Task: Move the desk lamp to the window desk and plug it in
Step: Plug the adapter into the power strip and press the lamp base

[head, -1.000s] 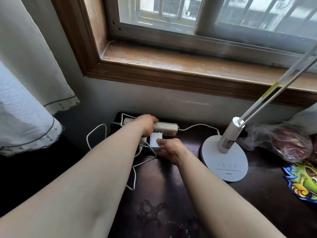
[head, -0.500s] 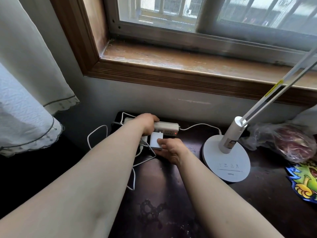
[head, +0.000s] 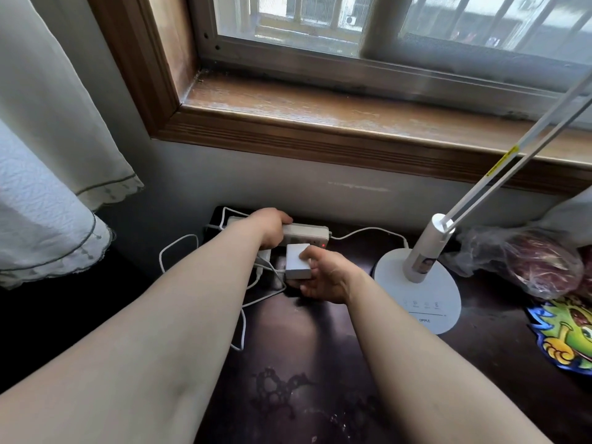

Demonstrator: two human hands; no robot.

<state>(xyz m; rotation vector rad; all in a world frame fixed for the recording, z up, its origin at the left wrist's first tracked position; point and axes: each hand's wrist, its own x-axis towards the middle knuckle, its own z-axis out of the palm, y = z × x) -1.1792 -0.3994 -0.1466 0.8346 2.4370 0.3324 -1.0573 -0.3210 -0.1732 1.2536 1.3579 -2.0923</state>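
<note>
With the left hand (head: 272, 227) clamped on the power strip (head: 307, 233) at twelve o'clock, the right hand (head: 323, 277), gripping the white adapter (head: 298, 261), should press it squarely home.

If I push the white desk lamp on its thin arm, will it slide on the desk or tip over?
The desk lamp would probably slide rather than tip when pushed low: its round base is wide and flat on the dark desk. Pushed high on the long, thin, leaning arm, it seems likelier to rock or tip. Its cord may also tug it.
</note>
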